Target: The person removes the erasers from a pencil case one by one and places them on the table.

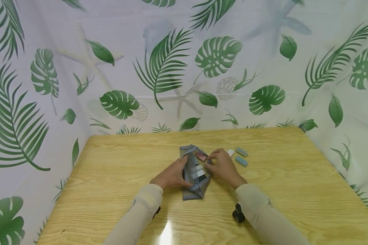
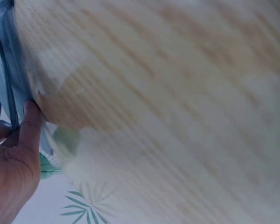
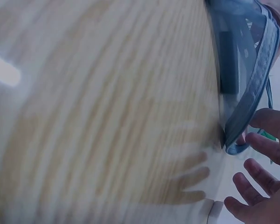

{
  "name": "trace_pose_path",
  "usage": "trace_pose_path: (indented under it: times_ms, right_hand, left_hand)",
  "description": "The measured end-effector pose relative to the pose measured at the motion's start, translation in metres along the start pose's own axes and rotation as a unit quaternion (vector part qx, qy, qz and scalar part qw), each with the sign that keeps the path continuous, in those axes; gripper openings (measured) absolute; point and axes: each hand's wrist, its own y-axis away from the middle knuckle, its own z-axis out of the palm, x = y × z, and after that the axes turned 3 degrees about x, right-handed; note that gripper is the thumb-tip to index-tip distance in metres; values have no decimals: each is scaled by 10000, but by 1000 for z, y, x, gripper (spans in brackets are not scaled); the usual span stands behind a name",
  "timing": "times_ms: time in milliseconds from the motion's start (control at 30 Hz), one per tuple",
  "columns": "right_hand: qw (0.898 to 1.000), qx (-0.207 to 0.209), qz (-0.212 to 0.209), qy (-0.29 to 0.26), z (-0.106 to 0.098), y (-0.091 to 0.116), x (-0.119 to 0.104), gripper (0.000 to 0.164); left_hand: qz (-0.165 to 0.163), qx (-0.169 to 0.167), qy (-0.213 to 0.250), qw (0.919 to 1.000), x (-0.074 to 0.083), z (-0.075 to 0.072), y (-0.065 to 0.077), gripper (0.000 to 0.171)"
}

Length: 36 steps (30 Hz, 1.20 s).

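A grey-blue see-through zip pouch lies on the table with its mouth spread. My left hand grips its left side, thumb near the close end and fingers toward the far end. At the right rim, my right hand pinches the pouch edge between thumb and forefinger; its other fingers are spread apart. Inside the pouch show a pinkish dark-edged piece and small white and black blocks. In the right wrist view a dark block shows through the pouch wall.
Right of my right hand lie a small blue block, a grey block and a white block, partly hidden by the hand. The wooden table meets a leaf-printed cloth at its back and sides.
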Motion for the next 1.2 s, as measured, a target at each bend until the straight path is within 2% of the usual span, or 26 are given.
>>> trace_pose_path:
  times_ms: [600,833,1200]
  right_hand:
    - [9997,107,179,-101,9,-7,-3,22]
    - [9994,51,337,22,7,-10,-4,30]
    - [9990,144,397,128,8,-15,-4,30]
  left_hand:
    - [-24,-35,-76,10000,-1,1,-1,113]
    - [-55,-42,-100,9999,-1,0,-1,114]
    - [-42,-42,-169,9998,-2,-2,-1,112]
